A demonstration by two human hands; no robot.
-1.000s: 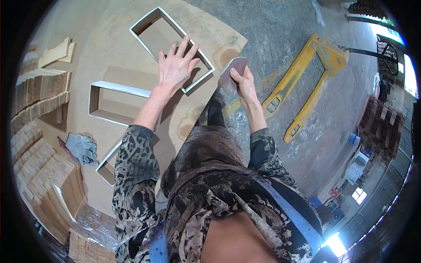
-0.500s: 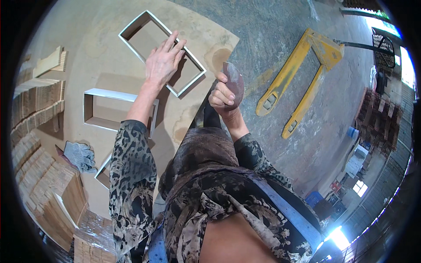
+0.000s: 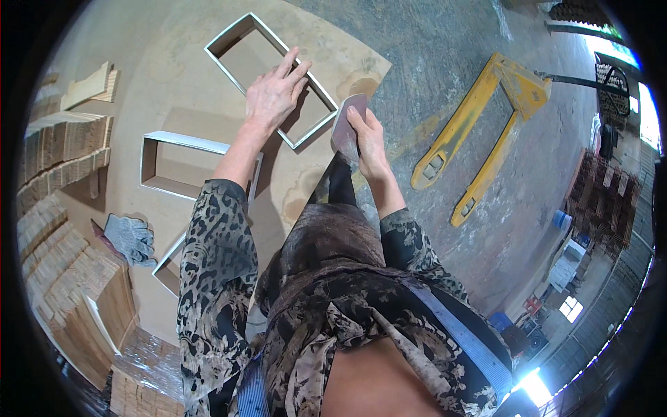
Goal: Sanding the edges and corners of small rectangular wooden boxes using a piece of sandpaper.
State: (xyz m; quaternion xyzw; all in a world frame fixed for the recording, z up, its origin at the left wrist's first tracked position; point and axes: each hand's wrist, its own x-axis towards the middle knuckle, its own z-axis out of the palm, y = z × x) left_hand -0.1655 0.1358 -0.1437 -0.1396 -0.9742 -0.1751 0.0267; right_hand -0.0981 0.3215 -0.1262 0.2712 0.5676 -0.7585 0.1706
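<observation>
A rectangular wooden frame with white edges [image 3: 217, 55] lies slanted on the brown board at the top. Across its middle reaches my left hand [image 3: 272, 97], fingers stretched out and spread over the far long side; the thumb is hard to see. In my right hand [image 3: 369, 142] is a piece of reddish-brown sandpaper [image 3: 347, 128], pinched with the thumb on its face, near the frame's right-hand corner. A second white-edged frame [image 3: 187, 135] sits to the left of my left forearm. Part of a third frame [image 3: 167, 267] shows lower down, partly covered by my sleeve.
Stacks of wooden strips [image 3: 76, 271] line the left side, with grey work gloves [image 3: 130, 238] beside them. Loose wood pieces [image 3: 89, 89] lie farther up. On the concrete floor to the right stands a yellow pallet jack [image 3: 455, 132]. The brown board [image 3: 340, 42] ends before it.
My right hand has turned and moved slightly toward the frame, bringing the sandpaper close to its corner. My left hand stays on the frame. The whole view has shifted a little.
</observation>
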